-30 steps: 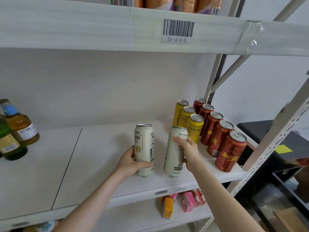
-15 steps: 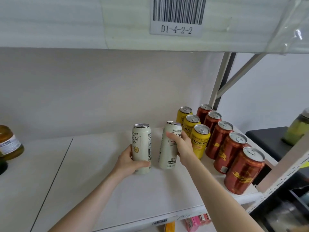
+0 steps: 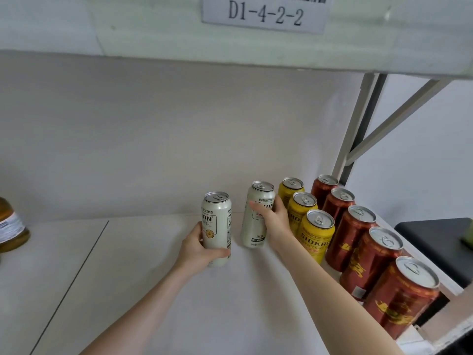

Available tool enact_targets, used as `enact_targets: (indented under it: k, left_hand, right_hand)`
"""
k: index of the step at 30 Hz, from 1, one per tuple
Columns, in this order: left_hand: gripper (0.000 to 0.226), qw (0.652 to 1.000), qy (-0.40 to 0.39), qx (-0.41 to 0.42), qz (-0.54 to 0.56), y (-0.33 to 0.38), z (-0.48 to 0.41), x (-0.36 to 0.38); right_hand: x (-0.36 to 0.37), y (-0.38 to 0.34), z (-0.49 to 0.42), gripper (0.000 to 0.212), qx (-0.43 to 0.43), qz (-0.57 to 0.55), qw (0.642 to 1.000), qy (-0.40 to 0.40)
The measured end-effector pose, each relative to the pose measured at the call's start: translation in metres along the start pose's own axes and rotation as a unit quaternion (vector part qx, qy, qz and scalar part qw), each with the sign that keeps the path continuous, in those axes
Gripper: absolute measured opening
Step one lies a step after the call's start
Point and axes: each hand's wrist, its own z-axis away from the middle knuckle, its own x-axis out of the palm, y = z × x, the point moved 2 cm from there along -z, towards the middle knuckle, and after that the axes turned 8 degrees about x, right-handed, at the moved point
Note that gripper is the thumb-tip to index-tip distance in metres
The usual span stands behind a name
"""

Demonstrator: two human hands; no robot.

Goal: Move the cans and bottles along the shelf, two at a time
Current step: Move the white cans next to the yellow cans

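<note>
Over the last second both white cans have gone deeper into the shelf [image 3: 153, 290], away from its front edge, which has dropped out of view. The left hand [image 3: 195, 248] still grips the left white can [image 3: 217, 224] low on its body, fingers [image 3: 226, 253] curled round it from behind and thumb on the near side. The right hand [image 3: 276, 222] still holds the right white can [image 3: 257, 221] at mid-height, fingers wrapped round its label. A second ago that can was level with the frontmost yellow can; it now sits beside the rear of the yellow row.

Three yellow cans [image 3: 317, 238] stand in a line running front to back just right of the right hand, which is squeezed between them and its can. Five red cans [image 3: 371, 260] form a second line further right, along the shelf's end. A brown bottle [image 3: 11, 226] stands well apart at the far left. Above, the upper shelf's edge carries a label [image 3: 265, 14] reading D1-4-2-2. A grey upright with a slanted brace [image 3: 358, 129] rises behind the red cans.

Both white cans have their long axes vertical and pull-tab ends up. The left one is upright; the right one leans slightly, top toward the yellow cans. Whether either base touches the shelf cannot be told.
</note>
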Motion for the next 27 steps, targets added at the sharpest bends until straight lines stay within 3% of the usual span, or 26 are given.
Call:
enact_targets:
  k: [10, 20, 24, 27]
  left_hand:
    - [0.074, 0.999, 0.038, 0.021, -0.022, -0.018, -0.011, 0.001]
    - [0.07, 0.998, 0.025, 0.036, -0.038, -0.024, -0.011, 0.0]
    - [0.069, 0.999, 0.026, 0.029, -0.032, -0.026, -0.008, 0.0]
    - [0.069, 0.999, 0.019, 0.024, -0.029, -0.025, -0.006, -0.001]
  right_hand:
    - [0.006, 0.015, -0.023, 0.052, -0.025, 0.039, 0.999, 0.0]
    - [0.005, 0.016, -0.026, 0.053, -0.052, 0.051, 0.997, -0.004]
    - [0.0, 0.02, -0.018, 0.066, -0.012, 0.003, 1.0, -0.002]
    - [-0.007, 0.024, 0.0, 0.076, 0.032, -0.01, 0.998, 0.044]
